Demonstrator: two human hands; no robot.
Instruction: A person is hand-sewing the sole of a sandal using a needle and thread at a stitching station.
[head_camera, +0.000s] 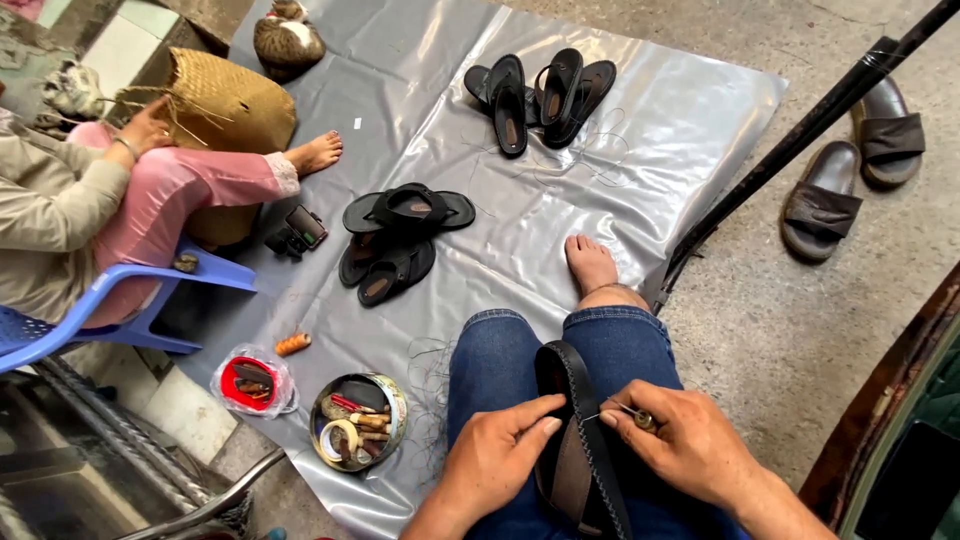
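I see my left hand (497, 458) gripping a black sandal (577, 440), right hand (683, 442) pinching an awl (632, 414); grey plastic sheet (560, 200) (concrete floor (800, 330) right) carries far sandals (540, 95).

1. An outdoor ground-level sandal-repair spot: a grey plastic sheet (640, 160) is spread over rough concrete floor (760, 330).
2. Pairs of black flip-flop sandals (400, 235) lie on the sheet.
3. A round tin of threads and tools (358, 422) sits at its near edge.

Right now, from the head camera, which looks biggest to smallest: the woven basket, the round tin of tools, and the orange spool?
1. Woven basket, biggest.
2. Round tin, in the middle.
3. Orange spool, smallest.
The tin sits nearer the camera than the basket and still looks smaller, so the order seems safe.
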